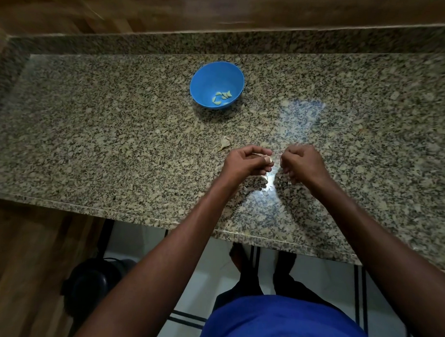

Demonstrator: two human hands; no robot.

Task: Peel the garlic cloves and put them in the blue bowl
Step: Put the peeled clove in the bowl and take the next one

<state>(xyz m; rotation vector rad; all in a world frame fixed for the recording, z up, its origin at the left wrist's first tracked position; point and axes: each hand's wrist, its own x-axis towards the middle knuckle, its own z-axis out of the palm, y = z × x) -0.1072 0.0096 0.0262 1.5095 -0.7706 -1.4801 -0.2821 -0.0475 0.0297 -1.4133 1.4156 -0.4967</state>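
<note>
A blue bowl [217, 75] stands on the granite counter [116, 139] with several peeled garlic cloves [222, 97] in it. Nearer to me, my left hand [244, 164] pinches a garlic clove [266, 157] between thumb and curled fingers. Just to its right my right hand [302, 163] has its fingers curled; what they hold is hidden. An unpeeled garlic piece [225, 142] lies on the counter just beyond my left hand. Small bits of garlic skin [266, 180] lie under and between the hands.
A wooden wall [222, 9] runs behind the counter. The counter's front edge [139, 213] is close to my body. Below it are a tiled floor and a dark round object [91, 287] at lower left.
</note>
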